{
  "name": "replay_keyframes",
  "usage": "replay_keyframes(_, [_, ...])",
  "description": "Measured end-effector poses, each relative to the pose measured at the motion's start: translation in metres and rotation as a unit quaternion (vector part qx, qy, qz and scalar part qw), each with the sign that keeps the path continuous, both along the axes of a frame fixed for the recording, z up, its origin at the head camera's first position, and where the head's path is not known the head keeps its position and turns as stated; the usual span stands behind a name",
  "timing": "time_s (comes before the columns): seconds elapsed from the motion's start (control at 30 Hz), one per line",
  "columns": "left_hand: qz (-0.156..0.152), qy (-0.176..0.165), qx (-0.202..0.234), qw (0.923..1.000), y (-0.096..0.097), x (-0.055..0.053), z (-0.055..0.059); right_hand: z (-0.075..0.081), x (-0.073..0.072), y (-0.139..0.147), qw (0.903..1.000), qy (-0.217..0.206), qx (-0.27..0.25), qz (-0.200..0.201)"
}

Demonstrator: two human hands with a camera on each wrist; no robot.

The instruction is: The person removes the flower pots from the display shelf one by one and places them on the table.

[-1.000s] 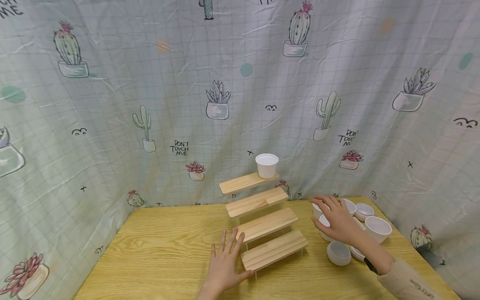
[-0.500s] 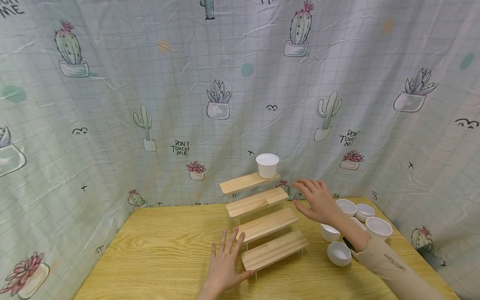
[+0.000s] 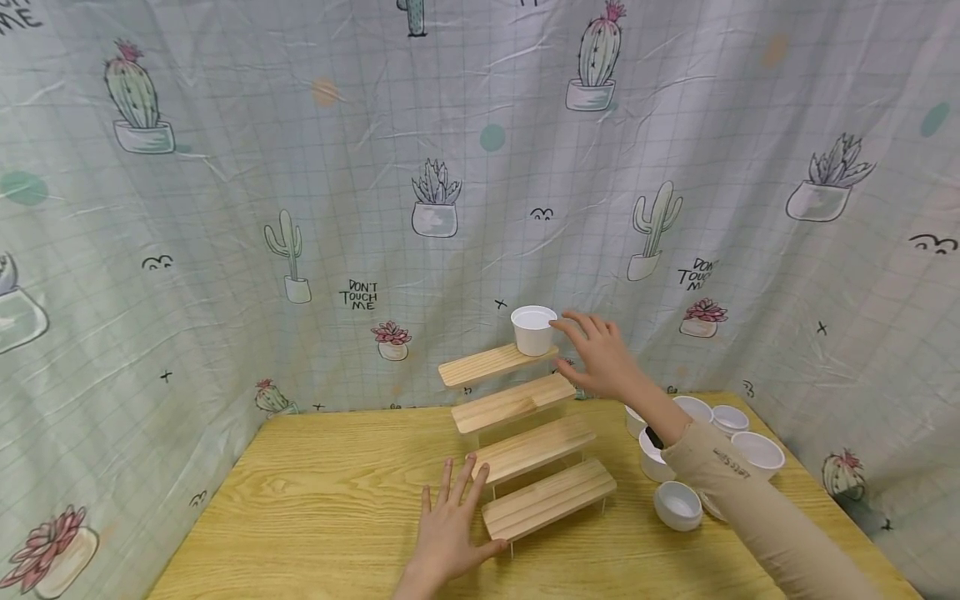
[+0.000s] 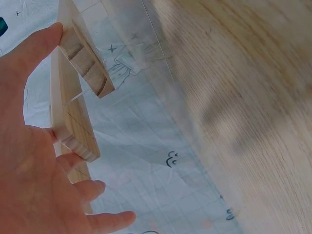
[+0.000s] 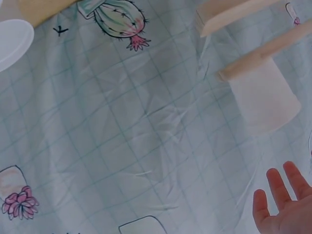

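Note:
A tiered display stand with several wooden steps (image 3: 550, 500) on clear supports stands mid-table in the head view. On the right end of its top step (image 3: 480, 367) is a white cup (image 3: 534, 333), upright. My right hand (image 3: 600, 360) reaches in from the right with loosely bent fingers, fingertips right at the cup's rim. The right wrist view has those fingers (image 5: 279, 187) a little apart from the cup (image 5: 267, 100). My left hand (image 3: 447, 533) is spread at the stand's left end. In the left wrist view its thumb (image 4: 46, 39) touches the lowest step's end (image 4: 87, 68).
Several white cups and bowls cluster at the table's right, among them a small bowl (image 3: 678, 506) in front and a wider bowl (image 3: 759, 452) farther right. My right sleeve (image 3: 750, 492) passes over part of them. A cactus-print curtain (image 3: 337, 167) surrounds the wooden table (image 3: 315, 500).
My right hand has moved left and up from above the cluster of cups to the cup on the top step. The left hand and the stand have stayed in place.

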State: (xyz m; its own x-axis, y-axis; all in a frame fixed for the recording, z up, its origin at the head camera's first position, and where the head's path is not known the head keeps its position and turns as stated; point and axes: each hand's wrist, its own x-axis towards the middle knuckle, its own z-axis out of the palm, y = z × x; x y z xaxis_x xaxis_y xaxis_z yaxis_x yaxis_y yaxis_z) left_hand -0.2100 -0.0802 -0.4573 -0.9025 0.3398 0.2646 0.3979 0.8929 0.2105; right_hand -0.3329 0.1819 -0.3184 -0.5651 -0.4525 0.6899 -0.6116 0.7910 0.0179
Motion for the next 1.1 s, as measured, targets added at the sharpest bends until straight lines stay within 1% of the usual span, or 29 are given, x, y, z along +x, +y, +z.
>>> replay_keyframes(0.23, [0.001, 0.005, -0.005, 1.0, 0.0, 0.0, -0.001, 0.007, -0.016, -0.014, 0.9989, -0.034, 0.02, -0.026])
replay_keyframes(0.43, [0.001, 0.006, -0.004, 1.0, 0.0, 0.0, -0.001, 0.009, -0.028, -0.025, 0.9975, -0.06, 0.025, -0.029])
replay_keyframes(0.77, [0.001, 0.01, -0.007, 0.9999, -0.001, 0.0, -0.002, 0.015, -0.042, -0.035, 0.9933, -0.1, 0.027, -0.05])
replay_keyframes(0.9, [0.001, 0.006, -0.005, 1.0, -0.001, 0.0, -0.002, 0.016, -0.048, -0.039, 0.9919, -0.111, 0.029, -0.056])
replay_keyframes(1.1, [0.002, 0.004, -0.002, 1.0, 0.0, 0.0, 0.0, 0.015, -0.055, -0.041, 0.9886, -0.123, 0.046, -0.073])
